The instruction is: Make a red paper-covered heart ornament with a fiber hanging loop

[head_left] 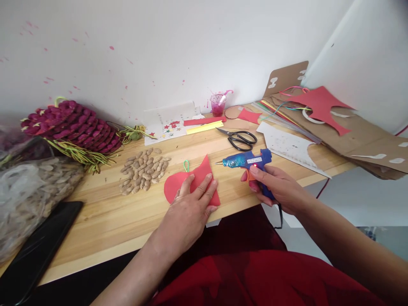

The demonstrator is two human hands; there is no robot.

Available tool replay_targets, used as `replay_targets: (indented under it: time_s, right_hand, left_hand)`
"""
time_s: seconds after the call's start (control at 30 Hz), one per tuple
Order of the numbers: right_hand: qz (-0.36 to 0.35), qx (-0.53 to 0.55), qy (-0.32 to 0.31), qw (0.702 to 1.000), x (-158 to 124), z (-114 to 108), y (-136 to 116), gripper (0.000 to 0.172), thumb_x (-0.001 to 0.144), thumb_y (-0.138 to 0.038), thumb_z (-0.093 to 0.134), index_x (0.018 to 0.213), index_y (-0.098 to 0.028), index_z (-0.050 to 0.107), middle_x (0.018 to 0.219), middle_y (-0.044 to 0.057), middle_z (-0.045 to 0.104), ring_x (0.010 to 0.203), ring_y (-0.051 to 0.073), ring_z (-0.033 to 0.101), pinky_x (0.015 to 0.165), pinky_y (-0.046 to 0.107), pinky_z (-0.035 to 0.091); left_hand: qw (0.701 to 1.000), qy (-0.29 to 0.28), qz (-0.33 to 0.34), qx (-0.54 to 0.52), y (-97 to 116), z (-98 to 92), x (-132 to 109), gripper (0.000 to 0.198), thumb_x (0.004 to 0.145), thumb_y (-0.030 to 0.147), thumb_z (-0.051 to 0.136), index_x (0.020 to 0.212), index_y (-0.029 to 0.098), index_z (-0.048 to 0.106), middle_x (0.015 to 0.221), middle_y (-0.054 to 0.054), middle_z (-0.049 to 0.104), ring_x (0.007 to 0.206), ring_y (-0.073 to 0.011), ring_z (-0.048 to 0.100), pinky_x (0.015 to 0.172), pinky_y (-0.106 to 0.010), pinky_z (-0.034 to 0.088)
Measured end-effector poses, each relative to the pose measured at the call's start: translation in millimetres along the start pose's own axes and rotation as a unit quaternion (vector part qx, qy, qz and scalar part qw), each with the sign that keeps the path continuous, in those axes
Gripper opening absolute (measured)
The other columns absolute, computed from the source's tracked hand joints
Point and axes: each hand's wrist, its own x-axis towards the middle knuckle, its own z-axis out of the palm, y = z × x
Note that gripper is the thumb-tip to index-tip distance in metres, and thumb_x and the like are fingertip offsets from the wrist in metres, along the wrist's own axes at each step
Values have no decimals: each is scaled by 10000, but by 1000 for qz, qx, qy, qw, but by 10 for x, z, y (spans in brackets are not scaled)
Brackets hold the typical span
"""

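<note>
A blue hot glue gun (247,160) is gripped in my right hand (274,187), its metal nozzle pointing left and a small red light lit on its side. My left hand (194,199) lies flat with spread fingers on a red paper piece (174,187). The paper has a rounded left side and a pointed corner at the upper right; part of it is hidden under the hand. From its top edge sticks up a small green cord loop (186,165). Left of the paper lies a loose pile of peanuts (145,170).
Scissors (240,139) lie behind the glue gun. A pink-stained cup (218,106) and a star sticker sheet (172,117) stand near the wall. Stacked purple discs (73,125), a peanut bag (35,195) and a black phone (41,246) fill the left; cardboard (360,146) the right.
</note>
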Motion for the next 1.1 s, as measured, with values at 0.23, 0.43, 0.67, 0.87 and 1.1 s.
replay_targets:
  time_s: [0.23,0.43,0.67,0.87,1.1]
  right_hand:
    - [48,20,13,999,93,64,-18,430,861,-624,618,919,-198,600,684,-51,526,401,37,417,361,175,203]
    - [51,38,13,998,153,98,-43,431,854,-622,624,937,-200,620,693,-52,529,401,37,408,342,174,186]
    - [31,90,33,995,182,79,-33,408,867,-595,622,942,-194,625,695,-44,540,393,42,415,325,190,168]
    - [47,82,13,995,178,48,-25,422,866,-604,618,961,-192,625,698,-42,530,386,41,406,332,181,158]
    - [54,-28,-9,998,173,20,-93,478,894,-646,552,1010,-187,611,795,-18,566,396,29,432,359,195,233]
  left_hand:
    - [997,-30,-24,-73,-22,-43,-89,506,1022,345,398,1527,350,356,1627,-1,305,1518,-369,173,1144,-645,315]
    - [977,63,-23,-200,-173,-108,-45,482,991,233,490,1468,298,457,1281,-60,687,1229,-229,587,1027,-437,497]
    - [995,50,-67,-46,-299,-203,390,414,914,59,376,1184,225,641,1136,-111,619,890,-222,633,704,-334,539]
    - [997,30,-73,-21,-407,-197,629,401,874,38,331,1040,228,643,1115,-105,595,770,-184,624,665,-298,530]
    - [985,102,-121,-68,-456,-102,428,273,926,93,385,991,210,623,1371,-127,500,927,-199,653,742,-318,556]
